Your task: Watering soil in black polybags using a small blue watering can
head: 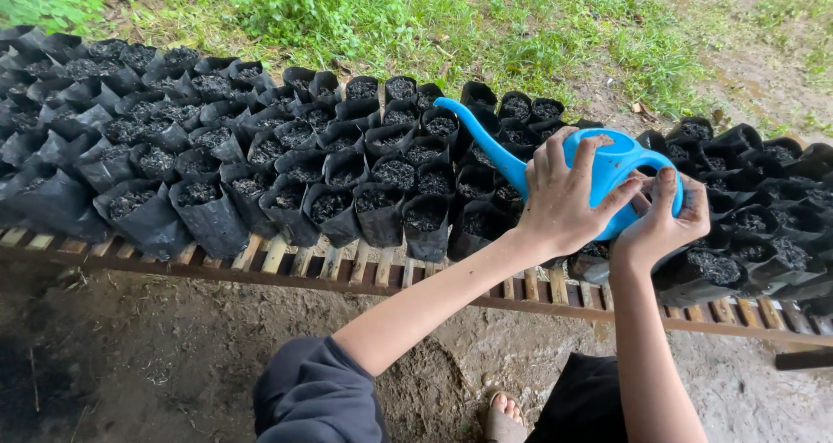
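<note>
A small blue watering can [618, 155] is held over rows of black seedling bags [208, 213] filled with dark soil. Its long spout [482, 131] points up and to the left above the bags. My left hand [562, 198] lies spread over the can's body, fingers on top. Just to the right, my right hand [666, 219] is wrapped around the can's handle. Both arms reach in from the bottom of the view. No water is visible coming from the spout.
The bags stand packed together on a low bench of wooden slats [286, 256] that runs across the view. Bare damp earth [156, 356] lies below it, and my sandalled foot [503, 417] shows at the bottom. Grass [364, 18] grows beyond the bags.
</note>
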